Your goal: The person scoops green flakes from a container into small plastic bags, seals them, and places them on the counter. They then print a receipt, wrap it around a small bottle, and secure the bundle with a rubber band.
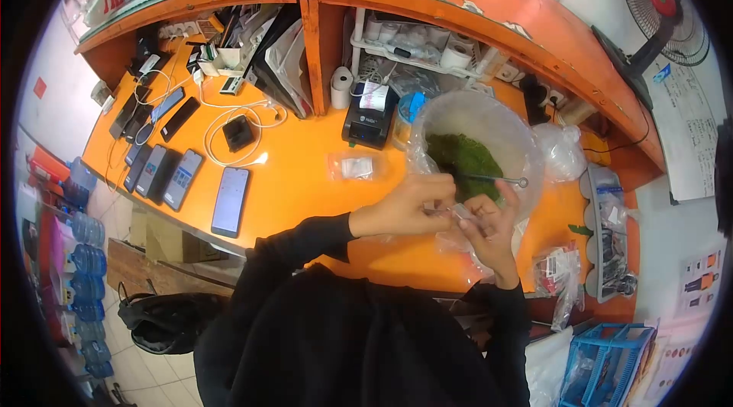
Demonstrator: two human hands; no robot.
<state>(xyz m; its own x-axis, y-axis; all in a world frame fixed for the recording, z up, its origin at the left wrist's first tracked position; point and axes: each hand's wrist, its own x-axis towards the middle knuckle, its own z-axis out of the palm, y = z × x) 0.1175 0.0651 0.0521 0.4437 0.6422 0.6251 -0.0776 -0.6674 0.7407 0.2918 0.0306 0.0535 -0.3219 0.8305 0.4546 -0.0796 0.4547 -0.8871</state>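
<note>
We seem to be at close fingertip work on a small clear plastic piece (pixel 463 211), in front of the large translucent tub (pixel 524 149) of green leafy material (pixel 466 156) on the orange tabletop (pixel 298 192). Handling it calls for a light, steady pinch. Our left hand (pixel 408 207), fingers curled, pinches at its near side; our right hand (pixel 493 233), palm turned up, grips it between thumb and fingers.

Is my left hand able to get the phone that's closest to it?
Probably yes. The phone lies on the orange table with nothing on top of it, on the left hand's side. But that hand looks busy pinching something small, so it might have to let go first.
</note>
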